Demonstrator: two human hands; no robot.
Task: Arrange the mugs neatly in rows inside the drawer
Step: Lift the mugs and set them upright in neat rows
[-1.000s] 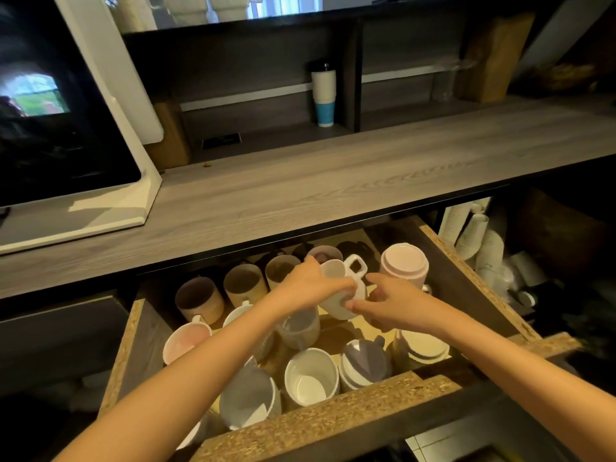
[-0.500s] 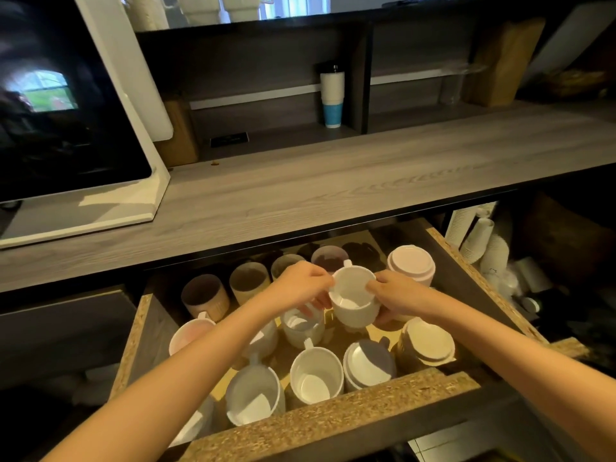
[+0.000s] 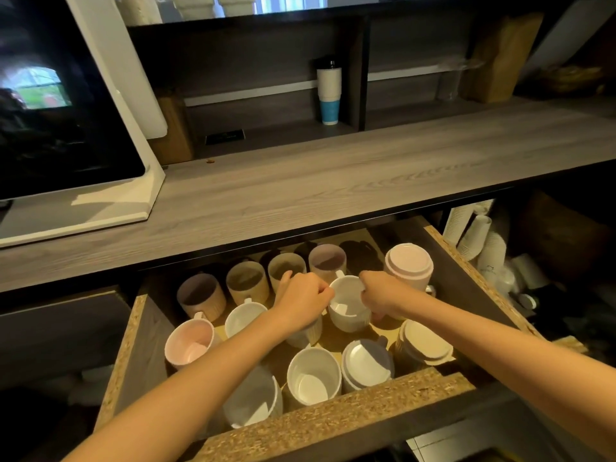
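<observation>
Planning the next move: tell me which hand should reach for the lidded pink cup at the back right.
Right, probably. The right hand grips the white mug right beside the lidded pink cup; the left hand grips the mug's other side and would have to cross over it.

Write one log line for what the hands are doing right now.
phase: arranging | left hand: pinches white mug rim | right hand: grips white mug side | drawer: open
</observation>
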